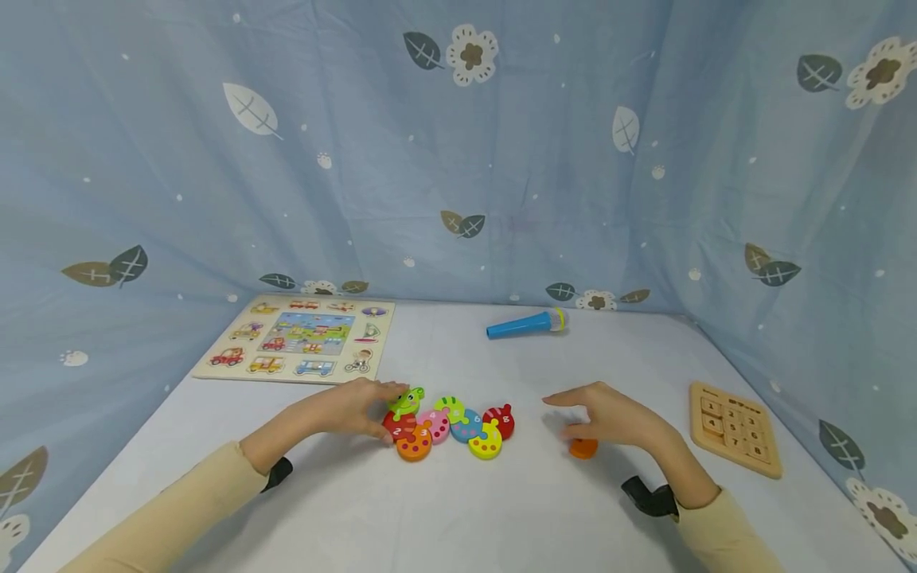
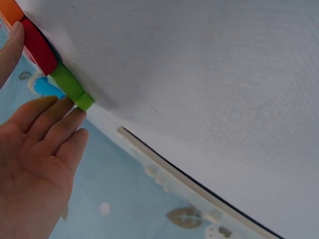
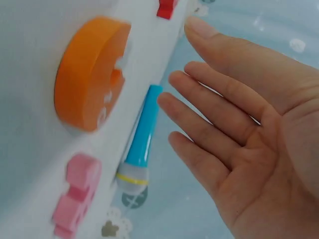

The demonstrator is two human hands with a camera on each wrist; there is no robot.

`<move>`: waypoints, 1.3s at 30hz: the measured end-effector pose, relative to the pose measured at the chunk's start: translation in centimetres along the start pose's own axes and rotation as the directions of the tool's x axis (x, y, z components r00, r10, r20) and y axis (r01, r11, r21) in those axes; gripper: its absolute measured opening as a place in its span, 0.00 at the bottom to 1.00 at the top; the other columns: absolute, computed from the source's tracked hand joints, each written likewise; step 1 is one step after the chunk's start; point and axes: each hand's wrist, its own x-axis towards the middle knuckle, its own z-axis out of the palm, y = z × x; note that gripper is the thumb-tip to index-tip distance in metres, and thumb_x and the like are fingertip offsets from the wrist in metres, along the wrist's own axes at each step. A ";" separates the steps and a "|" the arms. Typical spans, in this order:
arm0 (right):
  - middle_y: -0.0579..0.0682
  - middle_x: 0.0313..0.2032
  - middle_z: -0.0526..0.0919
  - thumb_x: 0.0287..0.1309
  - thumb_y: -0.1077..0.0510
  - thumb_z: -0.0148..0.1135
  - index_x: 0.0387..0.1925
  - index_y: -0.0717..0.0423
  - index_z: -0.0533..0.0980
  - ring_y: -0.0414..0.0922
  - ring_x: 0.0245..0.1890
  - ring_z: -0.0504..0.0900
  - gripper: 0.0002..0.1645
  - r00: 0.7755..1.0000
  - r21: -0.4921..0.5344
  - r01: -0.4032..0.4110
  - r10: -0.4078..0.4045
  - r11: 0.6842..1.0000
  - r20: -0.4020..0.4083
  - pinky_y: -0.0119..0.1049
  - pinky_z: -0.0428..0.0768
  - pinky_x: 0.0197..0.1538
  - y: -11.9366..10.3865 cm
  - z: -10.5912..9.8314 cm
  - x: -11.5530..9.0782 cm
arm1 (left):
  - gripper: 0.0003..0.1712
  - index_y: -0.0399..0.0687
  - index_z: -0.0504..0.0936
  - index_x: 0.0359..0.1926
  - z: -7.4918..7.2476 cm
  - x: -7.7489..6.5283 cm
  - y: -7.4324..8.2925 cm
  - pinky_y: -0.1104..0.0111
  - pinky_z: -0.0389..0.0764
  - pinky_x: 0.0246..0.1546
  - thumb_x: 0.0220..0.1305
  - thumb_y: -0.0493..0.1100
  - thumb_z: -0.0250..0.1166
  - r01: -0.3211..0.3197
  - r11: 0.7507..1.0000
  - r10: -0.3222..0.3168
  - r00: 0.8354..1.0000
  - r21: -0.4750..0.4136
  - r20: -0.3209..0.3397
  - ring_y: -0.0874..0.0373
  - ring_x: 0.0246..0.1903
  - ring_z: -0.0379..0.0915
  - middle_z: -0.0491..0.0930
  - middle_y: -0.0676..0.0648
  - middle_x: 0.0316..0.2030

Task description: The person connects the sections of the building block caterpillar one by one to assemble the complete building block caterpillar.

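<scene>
A chain of numbered caterpillar puzzle pieces lies on the table, with a green head piece at its left end. My left hand is at that end. Its thumb is by the red piece and its relaxed fingers are at the green head. To the right of the chain, my right hand hovers with fingers extended and nothing in them. Under it lies a loose orange piece. A pink piece shows near the orange one in the right wrist view; the hand hides it from the head view.
A vehicle picture puzzle board lies at the back left. At the back stands no wall but a blue patterned curtain, with a blue toy microphone in front. A wooden number board lies at the right edge.
</scene>
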 end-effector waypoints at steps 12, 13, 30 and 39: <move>0.57 0.56 0.79 0.53 0.56 0.72 0.58 0.59 0.77 0.60 0.57 0.75 0.29 0.990 -0.021 -0.129 0.127 0.991 -0.058 0.56 0.76 0.55 1.6 -2.0 -1.7 | 0.46 0.36 0.69 0.66 -0.2 -0.1 0.2 0.53 0.67 0.62 0.51 0.55 0.74 0.007 1.000 -0.007 1.000 0.010 -0.007 0.45 0.65 0.63 0.69 0.40 0.65; 0.57 0.56 0.79 0.53 0.56 0.72 0.57 0.59 0.77 0.60 0.58 0.74 0.29 0.990 -0.028 -0.127 0.125 0.992 -0.061 0.57 0.75 0.56 1.8 -2.1 -1.7 | 0.46 0.36 0.69 0.66 -0.2 -0.1 0.2 0.53 0.67 0.62 0.51 0.55 0.74 0.007 1.000 -0.007 1.000 0.009 -0.008 0.44 0.65 0.63 0.68 0.40 0.65; 0.57 0.55 0.80 0.52 0.46 0.71 0.57 0.58 0.78 0.56 0.51 0.79 0.33 0.985 0.018 -0.106 0.107 0.994 -0.132 0.44 0.82 0.41 6.0 -1.8 -4.2 | 0.47 0.38 0.69 0.67 0.0 0.0 0.0 0.53 0.68 0.62 0.51 0.58 0.73 0.019 1.000 -0.019 1.000 0.004 -0.009 0.46 0.65 0.63 0.68 0.41 0.65; 0.56 0.53 0.81 0.55 0.50 0.70 0.56 0.60 0.78 0.56 0.51 0.79 0.29 0.985 0.036 -0.061 0.066 0.997 -0.161 0.48 0.81 0.45 7.9 -1.1 -5.2 | 0.47 0.37 0.69 0.66 0.1 -0.1 0.0 0.53 0.67 0.62 0.51 0.57 0.73 0.014 1.000 -0.014 1.000 -0.006 -0.013 0.46 0.65 0.63 0.68 0.42 0.65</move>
